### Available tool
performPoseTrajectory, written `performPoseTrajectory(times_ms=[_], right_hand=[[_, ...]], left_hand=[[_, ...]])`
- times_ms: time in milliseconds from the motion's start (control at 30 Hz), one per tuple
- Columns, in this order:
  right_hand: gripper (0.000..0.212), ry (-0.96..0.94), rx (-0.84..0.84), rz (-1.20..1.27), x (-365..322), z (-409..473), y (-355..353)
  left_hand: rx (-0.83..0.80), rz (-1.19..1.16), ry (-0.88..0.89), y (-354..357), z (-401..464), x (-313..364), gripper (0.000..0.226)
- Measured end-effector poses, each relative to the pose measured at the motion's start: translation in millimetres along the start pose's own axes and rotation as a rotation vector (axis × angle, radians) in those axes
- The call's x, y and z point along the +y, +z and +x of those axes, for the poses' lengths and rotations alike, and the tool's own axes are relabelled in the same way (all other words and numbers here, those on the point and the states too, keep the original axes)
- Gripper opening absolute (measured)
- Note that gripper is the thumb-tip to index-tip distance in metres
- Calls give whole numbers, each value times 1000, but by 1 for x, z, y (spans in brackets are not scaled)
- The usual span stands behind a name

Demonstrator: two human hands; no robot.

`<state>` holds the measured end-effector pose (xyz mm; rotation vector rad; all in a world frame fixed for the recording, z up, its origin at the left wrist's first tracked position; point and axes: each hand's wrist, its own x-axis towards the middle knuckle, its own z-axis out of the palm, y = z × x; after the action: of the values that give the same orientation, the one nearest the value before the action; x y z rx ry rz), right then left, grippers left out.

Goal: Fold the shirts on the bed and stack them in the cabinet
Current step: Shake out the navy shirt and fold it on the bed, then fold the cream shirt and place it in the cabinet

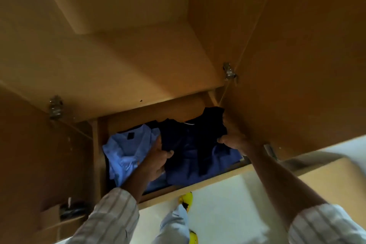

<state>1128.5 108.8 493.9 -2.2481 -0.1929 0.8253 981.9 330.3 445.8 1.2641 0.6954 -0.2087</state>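
Observation:
A folded dark navy shirt [190, 140] lies in the lower compartment of the wooden cabinet [158, 65]. My left hand [158, 158] grips its left edge. My right hand [235, 138] holds its right edge close to the cabinet's right wall. A folded light blue shirt [126, 150] sits to its left on the same shelf. Beneath the navy shirt a mid-blue shirt [223, 156] shows at the front right. The back of the compartment is dark and partly hidden.
Both cabinet doors stand open, the left door [39, 154] and the right door [297, 65], with metal hinges [229, 71] on the frame. White floor [227, 204] lies below, with my yellow slippers [187, 199]. A small box [51, 218] sits low on the left.

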Motion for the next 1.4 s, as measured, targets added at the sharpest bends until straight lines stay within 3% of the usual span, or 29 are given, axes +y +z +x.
performPoseTrajectory(times_ms=[133,233,367,533,733,833,933,1033,1100,1267,1400], right_hand=[[82,73,26,-294,8,21,9],[85,37,98,-596,18,15,30],[77,34,19,-800,28,5,60],[49,226,-125,-665,47,5,61],[49,298,-137,-646,47,6,62],[36,197,-21,-577,46,-8,60],[26,-67,230,-443,55,-33,60],[23,-281,459,-383,73,-65,65],[25,-285,533,-351,87,-94,70],[28,-200,635,-219,139,-189,94],[28,9,699,-116,203,-296,129]], left_hand=[[66,72,-94,3,25,-9,66],[71,251,-241,4,26,-20,81],[167,498,-136,5,27,-38,105],[248,819,-117,11,24,-36,84],[295,999,-141,8,26,-39,74],[306,959,-66,9,23,-38,68],[355,862,113,16,17,-40,55],[287,792,266,32,3,-41,29],[230,789,329,49,-15,-41,20],[82,796,577,86,-83,-69,22],[-142,866,562,121,-153,-123,22]])
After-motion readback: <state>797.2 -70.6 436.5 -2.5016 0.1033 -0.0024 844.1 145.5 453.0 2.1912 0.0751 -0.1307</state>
